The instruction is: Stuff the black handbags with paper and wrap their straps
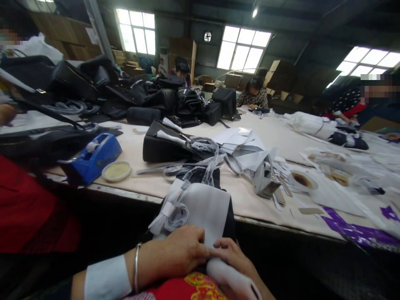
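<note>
My left hand [183, 251] and my right hand [229, 253] meet low in the view, just off the table's front edge. Both have their fingers pressed down on a white sheet of wrapping [208, 208] that covers a black bag [230, 218] resting against my lap. A silver bangle sits on my left wrist. Crumpled clear plastic and white strips [175, 212] hang at the sheet's left side. A white roll [229, 277] lies under my right hand.
A long beige table [250, 200] carries a blue tape dispenser [93, 156], a round yellowish dish [116, 170], a black bag [164, 143], paper sheets, a tape roll [302, 180] and purple-printed plastic [353, 229]. Black bags are piled at back left. Other people sit around the table.
</note>
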